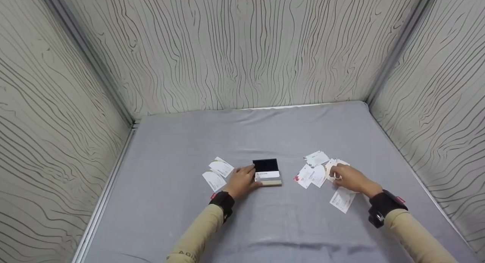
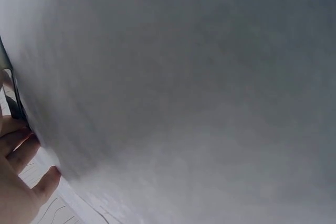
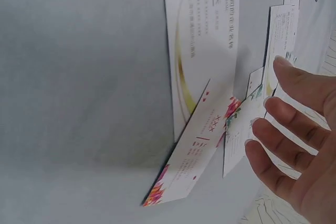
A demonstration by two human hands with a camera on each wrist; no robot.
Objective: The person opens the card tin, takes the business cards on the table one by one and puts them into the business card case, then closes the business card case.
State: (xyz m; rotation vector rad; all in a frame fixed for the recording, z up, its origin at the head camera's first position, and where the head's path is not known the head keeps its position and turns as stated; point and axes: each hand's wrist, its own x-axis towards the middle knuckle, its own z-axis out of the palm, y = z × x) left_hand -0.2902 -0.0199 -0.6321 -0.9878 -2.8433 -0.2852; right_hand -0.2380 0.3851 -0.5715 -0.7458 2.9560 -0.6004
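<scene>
My left hand [image 1: 241, 182] grips the left side of an opened business card case [image 1: 266, 165], thumb at its front edge. The case has a dark lid inside, and a white card [image 1: 267, 174] lies in it. In the left wrist view only the fingers of the left hand [image 2: 18, 177] and the case's dark edge show. My right hand [image 1: 352, 177] is over scattered business cards; the right wrist view shows its fingers [image 3: 286, 124] spread and bent, no card between them. Nearby lie a gold-curved card [image 3: 205, 30] and a red-flowered card [image 3: 186, 161], overlapping.
Two white cards [image 1: 214, 180] lie left of the left hand. More cards [image 1: 316, 176] overlap between the case and the right hand, and another card [image 1: 340, 201] sits nearer me. Grey cloth [image 1: 182, 141] covers the table; patterned panels [image 1: 242, 47] enclose its back and sides.
</scene>
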